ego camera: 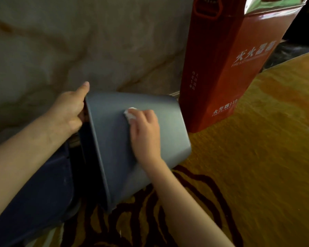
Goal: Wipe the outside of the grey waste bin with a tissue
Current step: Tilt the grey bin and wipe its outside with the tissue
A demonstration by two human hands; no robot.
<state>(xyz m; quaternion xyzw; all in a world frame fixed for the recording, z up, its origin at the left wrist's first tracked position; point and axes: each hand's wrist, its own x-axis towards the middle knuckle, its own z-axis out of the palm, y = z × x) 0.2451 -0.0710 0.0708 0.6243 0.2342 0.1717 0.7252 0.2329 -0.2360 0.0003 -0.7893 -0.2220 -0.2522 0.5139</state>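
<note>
My left hand (70,111) grips the grey waste bin (109,139) at its rim; my right hand (144,132) clutches the tissue (130,114) against its side. Other sides probably remain.

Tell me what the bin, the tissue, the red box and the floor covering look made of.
Bin: likely plastic, smooth grey, soft sheen, rounded edges.
Tissue: crumpled white paper, matt.
Red box: probably painted sheet metal, glossy, with bright reflections on top.
Floor covering: carpet, matt yellow pile with a dark red pattern.
</note>
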